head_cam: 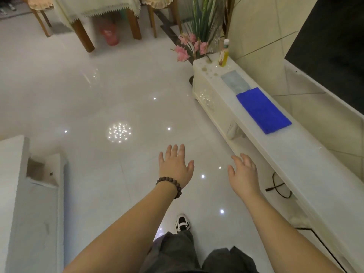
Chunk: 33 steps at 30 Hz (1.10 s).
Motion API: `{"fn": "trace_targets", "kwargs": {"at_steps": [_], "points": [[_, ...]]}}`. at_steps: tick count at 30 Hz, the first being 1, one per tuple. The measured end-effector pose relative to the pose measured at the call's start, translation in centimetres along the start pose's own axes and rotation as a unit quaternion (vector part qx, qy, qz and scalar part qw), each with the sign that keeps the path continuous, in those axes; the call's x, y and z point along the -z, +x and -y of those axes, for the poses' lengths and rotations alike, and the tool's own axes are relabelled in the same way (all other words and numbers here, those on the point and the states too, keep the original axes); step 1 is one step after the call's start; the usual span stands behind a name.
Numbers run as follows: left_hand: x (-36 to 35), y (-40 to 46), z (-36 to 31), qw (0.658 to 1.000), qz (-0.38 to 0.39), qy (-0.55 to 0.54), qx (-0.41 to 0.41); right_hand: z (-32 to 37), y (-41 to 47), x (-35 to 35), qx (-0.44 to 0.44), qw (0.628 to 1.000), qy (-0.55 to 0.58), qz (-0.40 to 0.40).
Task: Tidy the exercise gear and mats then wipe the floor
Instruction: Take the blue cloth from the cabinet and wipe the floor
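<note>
Head view. White tiled floor (94, 107): no mats or exercise gear in sight; tidying appears done, wiping apparently left. Folded blue cloth (263, 110): lying on the white TV cabinet (307, 166), untouched. Left hand (175, 166), right hand (244, 174): fingers spread, empty, outstretched above floor, touching nothing.

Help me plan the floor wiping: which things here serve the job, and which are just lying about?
For the job:
- blue cloth on the white cabinet
- glossy floor

Just lying about:
- yellow bottle
- pink flowers
- black cable
- red container under the table
</note>
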<state>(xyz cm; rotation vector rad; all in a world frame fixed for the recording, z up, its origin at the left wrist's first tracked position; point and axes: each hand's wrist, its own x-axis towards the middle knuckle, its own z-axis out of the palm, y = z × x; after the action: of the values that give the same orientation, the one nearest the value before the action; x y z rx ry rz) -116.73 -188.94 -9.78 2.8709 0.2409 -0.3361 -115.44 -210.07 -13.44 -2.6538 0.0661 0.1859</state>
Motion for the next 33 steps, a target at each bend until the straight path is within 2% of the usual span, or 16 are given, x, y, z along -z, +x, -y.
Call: {"fn": "trace_targets", "kwargs": {"at_steps": [7,18,25,33], "points": [[2.8,14.3,-3.7,0.997,0.029,0.010,-0.074,0.7,10.7,1.5,-0.068,0.998,-0.013,-0.011],[2.4,38.1,-13.1,0.980,0.102,0.070,-0.155,-4.0,31.8,1.6,-0.172,0.984,-0.017,-0.030],[3.4,51.8,-19.7,0.953,0.135,0.135,-0.236,-6.6,43.6,3.2,-0.242,0.970,0.006,-0.011],[1.1,60.1,-24.0,0.906,0.199,0.175,-0.330,-8.7,49.6,-0.1,-0.347,0.937,0.048,-0.007]]}}
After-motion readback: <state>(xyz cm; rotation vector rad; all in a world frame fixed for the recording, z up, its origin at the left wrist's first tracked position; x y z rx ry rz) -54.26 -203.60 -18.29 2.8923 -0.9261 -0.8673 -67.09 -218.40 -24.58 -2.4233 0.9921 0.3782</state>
